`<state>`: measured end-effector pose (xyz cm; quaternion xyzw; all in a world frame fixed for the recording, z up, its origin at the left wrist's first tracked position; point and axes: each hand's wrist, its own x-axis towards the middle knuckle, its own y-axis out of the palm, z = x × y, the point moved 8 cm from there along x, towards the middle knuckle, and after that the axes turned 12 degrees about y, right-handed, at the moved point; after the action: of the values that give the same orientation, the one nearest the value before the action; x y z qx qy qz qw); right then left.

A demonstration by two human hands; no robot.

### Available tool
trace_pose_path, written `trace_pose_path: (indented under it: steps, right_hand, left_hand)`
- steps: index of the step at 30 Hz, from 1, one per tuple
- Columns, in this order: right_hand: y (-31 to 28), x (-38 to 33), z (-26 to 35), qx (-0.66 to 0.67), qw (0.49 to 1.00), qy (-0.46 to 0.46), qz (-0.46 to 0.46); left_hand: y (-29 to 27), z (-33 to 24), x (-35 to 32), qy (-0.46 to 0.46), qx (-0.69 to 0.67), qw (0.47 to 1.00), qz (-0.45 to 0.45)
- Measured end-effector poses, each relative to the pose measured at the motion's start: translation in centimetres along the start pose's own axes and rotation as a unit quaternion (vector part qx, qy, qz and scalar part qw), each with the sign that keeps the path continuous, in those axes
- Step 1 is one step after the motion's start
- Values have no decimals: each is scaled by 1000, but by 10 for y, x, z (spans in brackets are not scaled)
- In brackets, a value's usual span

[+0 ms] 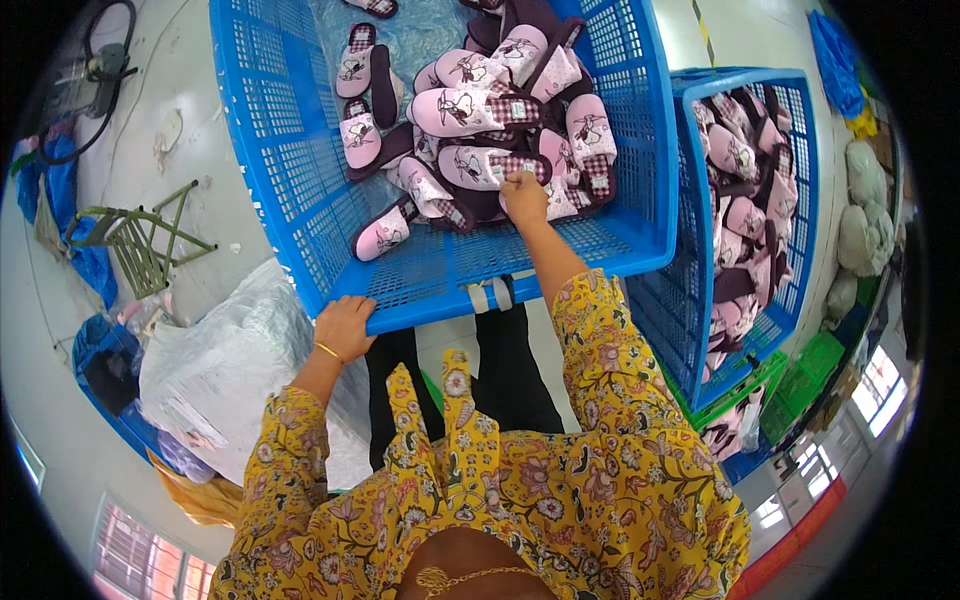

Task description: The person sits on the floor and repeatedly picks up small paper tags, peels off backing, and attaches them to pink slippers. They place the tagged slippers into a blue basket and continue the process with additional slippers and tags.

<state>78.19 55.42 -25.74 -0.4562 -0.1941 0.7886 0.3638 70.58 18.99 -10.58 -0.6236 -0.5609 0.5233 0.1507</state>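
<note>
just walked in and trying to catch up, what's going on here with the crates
A person in a yellow floral top leans over a big blue crate holding a pile of pink slippers. The left hand grips the crate's near rim, while the right hand reaches in and pinches a slipper at the pile's edge. A second blue crate of slippers sits to the right.
</note>
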Motion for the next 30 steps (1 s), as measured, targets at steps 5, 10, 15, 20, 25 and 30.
trace_pose_path:
  steps: [5, 10, 15, 20, 25, 30]
  right_hand:
    - [0, 32, -12, -89, 996, -19, 18]
    - [-77, 95, -71, -169, 984, 48, -36]
    - [-66, 126, -119, -305, 939, 42, 154]
    - [-36, 109, -113, -154, 953, 42, 258]
    - [-38, 83, -109, -165, 941, 50, 292]
    - [-55, 44, -95, -40, 953, 46, 297]
  left_hand:
    - [4, 0, 2, -7, 14, 1000, 27]
    - [2, -2, 5, -4, 7, 1000, 11]
    - [-4, -6, 7, -3, 2, 1000, -4]
    - [-5, -5, 5, -11, 9, 1000, -14]
    - [-2, -3, 4, -9, 9, 999, -30]
    - [-3, -4, 5, -12, 6, 1000, -10]
